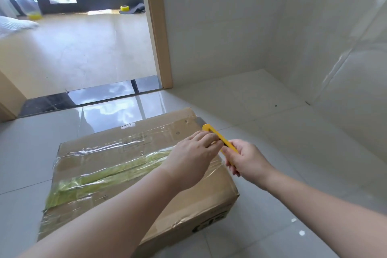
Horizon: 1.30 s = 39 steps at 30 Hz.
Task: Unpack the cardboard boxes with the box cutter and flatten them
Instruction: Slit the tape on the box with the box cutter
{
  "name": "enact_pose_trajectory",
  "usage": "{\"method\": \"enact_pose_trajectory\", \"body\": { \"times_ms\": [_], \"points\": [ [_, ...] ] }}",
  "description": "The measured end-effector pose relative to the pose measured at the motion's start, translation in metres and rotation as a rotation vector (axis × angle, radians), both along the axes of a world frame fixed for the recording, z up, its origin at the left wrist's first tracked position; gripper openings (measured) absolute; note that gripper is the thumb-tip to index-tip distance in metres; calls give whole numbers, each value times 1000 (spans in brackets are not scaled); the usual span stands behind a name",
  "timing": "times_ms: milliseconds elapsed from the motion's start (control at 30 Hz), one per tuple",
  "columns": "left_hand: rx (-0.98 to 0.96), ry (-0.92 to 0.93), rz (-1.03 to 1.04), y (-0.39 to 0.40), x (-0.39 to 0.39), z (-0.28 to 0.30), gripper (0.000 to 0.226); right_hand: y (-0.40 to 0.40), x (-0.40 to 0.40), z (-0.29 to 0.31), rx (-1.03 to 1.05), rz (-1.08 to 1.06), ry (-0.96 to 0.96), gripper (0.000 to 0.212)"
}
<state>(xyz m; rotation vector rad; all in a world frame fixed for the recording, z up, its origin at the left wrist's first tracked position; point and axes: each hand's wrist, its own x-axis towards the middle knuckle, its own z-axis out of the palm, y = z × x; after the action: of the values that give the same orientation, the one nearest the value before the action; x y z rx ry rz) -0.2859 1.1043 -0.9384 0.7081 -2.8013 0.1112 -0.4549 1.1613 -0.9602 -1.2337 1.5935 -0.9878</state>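
Glossy floor tiles (261, 98) bear the taped cardboard box (134, 176), near centre. The yellow box cutter (219, 139) is gripped by the right hand (246, 160) and pinched by the left hand (193, 156). Only a short blade should be extended, probably, and drawn shallowly along the taped seam.

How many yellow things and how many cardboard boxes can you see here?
Yellow things: 2, the box cutter held by both hands and the tape roll in the far room
Cardboard boxes: 1, the taped box
Total: 3
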Motion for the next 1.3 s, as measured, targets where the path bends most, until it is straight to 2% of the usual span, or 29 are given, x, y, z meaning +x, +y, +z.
{"method": "enact_pose_trajectory", "body": {
  "times_ms": [67, 167, 267, 400, 600, 1000, 1300],
  "points": [
    [76, -75, -21, 2, -6, -11, 21, -1, -24, -5, 72, -95, 12, 14],
    [226, -215, -81, 5, -22, -27, 36, -1, -51, -13, 149, -138, 22, 12],
    [245, -345, -109, 9, -41, -37, 39, -7, -60, -20, 172, -146, -8, 12],
    [156, -358, -88, 4, -46, -34, 46, -25, -59, -25, 139, -110, -131, 17],
    [217, -330, -127, 19, -19, -32, 42, -63, -39, -39, 140, -83, -190, 37],
    [252, -188, 426, 13, 20, -50, 64, -64, -26, -52, 145, -46, -278, 42],
    [285, -178, 555, 7, 27, -57, 60, -56, -30, -52, 140, -5, -327, 40]
  ]
}}
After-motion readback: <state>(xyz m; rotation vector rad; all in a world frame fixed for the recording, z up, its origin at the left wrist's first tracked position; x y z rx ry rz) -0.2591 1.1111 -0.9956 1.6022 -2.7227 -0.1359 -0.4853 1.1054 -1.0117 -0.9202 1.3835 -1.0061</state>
